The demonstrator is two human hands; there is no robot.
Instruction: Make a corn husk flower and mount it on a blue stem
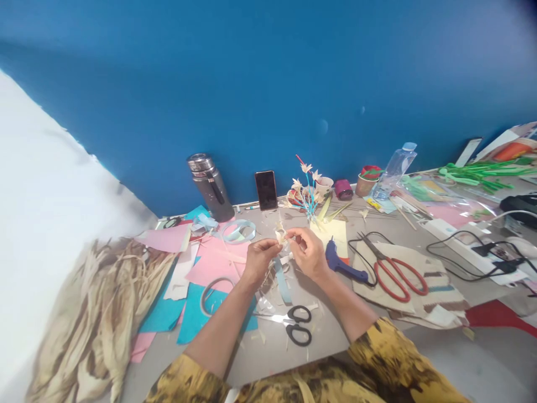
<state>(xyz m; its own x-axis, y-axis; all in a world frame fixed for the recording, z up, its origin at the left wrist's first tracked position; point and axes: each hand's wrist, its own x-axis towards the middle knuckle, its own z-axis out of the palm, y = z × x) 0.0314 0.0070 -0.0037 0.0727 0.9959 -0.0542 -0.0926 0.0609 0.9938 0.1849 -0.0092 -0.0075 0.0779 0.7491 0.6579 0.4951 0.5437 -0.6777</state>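
Between my two hands, above the middle of the table, is a small cream flower (280, 232) that looks made of dried husk. My left hand (263, 256) pinches it from the left, thumb and forefinger together. From the right, my right hand (306, 252) pinches its other side, the fingertips partly hiding it. Below the hands lie a pale blue ribbon strip (282, 282) and small husk scraps. Black-handled scissors (298, 324) rest nearer to me. A blue glue gun (342, 266) lies just right of my right hand. Finished-looking husk flowers on blue stems (309, 193) stand behind.
Dried husks (104, 319) are heaped at the left, beside pink sheets (212, 260) and a tape roll (218, 296). A flask (212, 190) and phone (266, 190) stand by the wall. Right are red-handled scissors (398, 274), a power strip (465, 249) with cables and a bottle (396, 170).
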